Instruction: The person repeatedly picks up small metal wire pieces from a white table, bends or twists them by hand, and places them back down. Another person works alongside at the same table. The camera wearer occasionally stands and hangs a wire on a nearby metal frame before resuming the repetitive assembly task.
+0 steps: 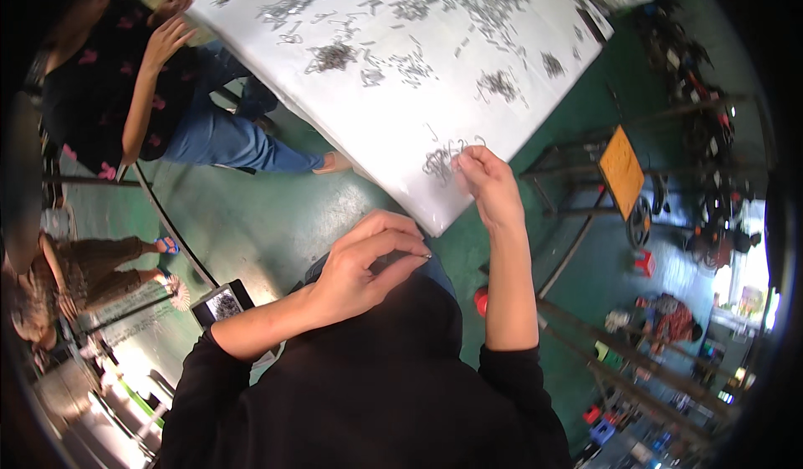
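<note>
Here's the small pile of dark hooked pieces (437, 166), just above the frame's centre, at the near corner of the white table (372, 126). My right hand (493, 189) is at its right edge, fingertips pressed together; whether they grip a piece, I can't tell. Lower down, my left hand (364, 260) pinches a tiny dark bit (428, 256). Nothing looks finished: this pile lies loose, and plenty more scattered pieces (452, 0) fill the top.
</note>
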`<action>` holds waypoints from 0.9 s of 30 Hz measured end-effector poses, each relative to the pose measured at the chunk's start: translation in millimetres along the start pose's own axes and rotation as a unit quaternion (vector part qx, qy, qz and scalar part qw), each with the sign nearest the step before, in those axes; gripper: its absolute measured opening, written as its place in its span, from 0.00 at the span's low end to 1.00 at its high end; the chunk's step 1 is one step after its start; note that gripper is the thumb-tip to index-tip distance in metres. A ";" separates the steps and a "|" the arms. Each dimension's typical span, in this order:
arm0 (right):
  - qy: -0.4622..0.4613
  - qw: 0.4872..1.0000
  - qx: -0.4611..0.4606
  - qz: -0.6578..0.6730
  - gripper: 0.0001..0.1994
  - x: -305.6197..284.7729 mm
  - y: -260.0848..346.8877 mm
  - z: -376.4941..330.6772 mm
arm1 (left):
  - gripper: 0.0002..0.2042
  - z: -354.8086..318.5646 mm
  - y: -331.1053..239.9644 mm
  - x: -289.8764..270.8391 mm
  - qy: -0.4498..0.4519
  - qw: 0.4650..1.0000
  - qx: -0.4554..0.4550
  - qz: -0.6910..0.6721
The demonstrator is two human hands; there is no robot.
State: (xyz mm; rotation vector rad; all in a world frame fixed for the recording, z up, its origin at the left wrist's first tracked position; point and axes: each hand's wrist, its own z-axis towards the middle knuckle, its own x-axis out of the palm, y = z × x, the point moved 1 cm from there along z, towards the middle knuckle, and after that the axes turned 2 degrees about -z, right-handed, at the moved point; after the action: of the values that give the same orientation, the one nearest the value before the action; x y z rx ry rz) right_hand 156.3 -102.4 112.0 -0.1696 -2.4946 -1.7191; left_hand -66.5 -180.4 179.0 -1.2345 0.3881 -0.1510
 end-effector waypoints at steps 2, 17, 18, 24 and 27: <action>-0.023 0.997 -0.033 0.062 0.04 9.5 17.8 -66.5 | 0.07 1.8 -5.4 7.2 0.046 0.998 -0.017 -0.025; -0.364 0.897 -0.218 0.120 0.01 -6.4 -8.9 -282.2 | 0.08 -1.8 -44.0 144.9 0.283 0.954 0.059 -0.085; -0.392 0.881 -0.232 0.124 0.01 -12.2 -13.5 -293.4 | 0.07 -6.0 -47.6 160.8 0.291 0.950 0.065 -0.088; -0.555 0.771 -0.312 0.012 0.05 -62.1 -32.8 -344.4 | 0.08 -29.5 -78.3 258.0 0.315 0.936 0.138 -0.079; -0.558 0.758 -0.336 -0.009 0.04 -103.8 -39.6 -381.5 | 0.08 -48.7 -95.3 312.9 0.319 0.931 0.153 -0.091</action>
State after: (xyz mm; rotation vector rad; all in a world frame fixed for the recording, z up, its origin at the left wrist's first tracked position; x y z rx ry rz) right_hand 262.3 -476.3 194.8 -1.6682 -2.0914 -3.0482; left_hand 214.0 -355.1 190.5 -0.8844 0.7785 -0.7584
